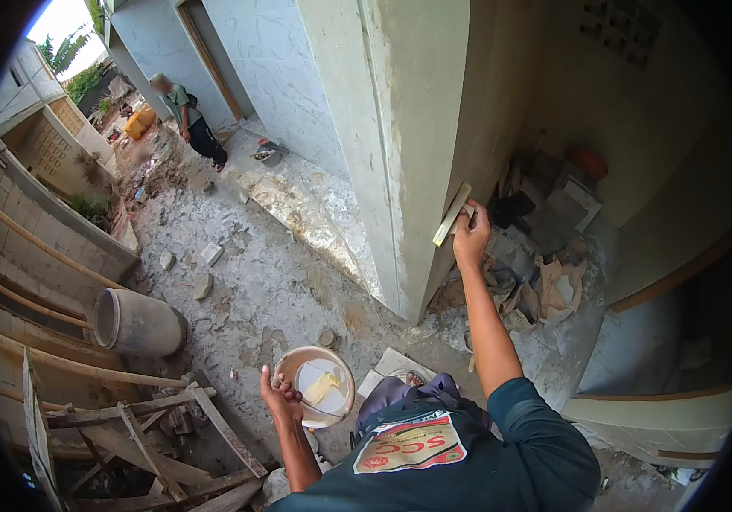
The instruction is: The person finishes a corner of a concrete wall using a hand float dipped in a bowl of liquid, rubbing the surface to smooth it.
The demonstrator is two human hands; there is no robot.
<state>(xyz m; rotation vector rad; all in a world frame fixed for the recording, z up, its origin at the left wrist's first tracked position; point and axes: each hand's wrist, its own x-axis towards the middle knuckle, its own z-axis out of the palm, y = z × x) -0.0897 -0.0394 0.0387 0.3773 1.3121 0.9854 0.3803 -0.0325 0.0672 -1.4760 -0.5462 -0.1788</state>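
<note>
A pale, narrow flat tool point(451, 215) is held in the right hand point(471, 232) at the side face of the wall point(495, 128), close beside the corner. Actual contact between blade and wall cannot be confirmed from this view. The right fingers are closed, and the flat tool is pinched between the thumb and the fingers near its middle. The left hand point(282, 394) is positioned at the near left side of the bucket point(349, 388), in which cream-coloured paste point(323, 388) is seen. The left fingers are partly curled, with one digit raised; whether anything is gripped by them cannot be told.

The step in hand is judged to be the working of the wall face with the flat tool. For a good result, the full length of the blade should be seated evenly on the face, with a slight lean and light, uniform pressure. Strokes should be drawn parallel to the corner so that the edge is neither chipped nor rounded. The paste should be taken up in small amounts, and the bucket should be steadied within easy reach.

The long axis of the flat tool runs obliquely in the view, from upper right to lower left, roughly along the line of the corner but more slanted. The upper end is pointed away from the body; the lower end is directed toward the foot of the wall.
</note>
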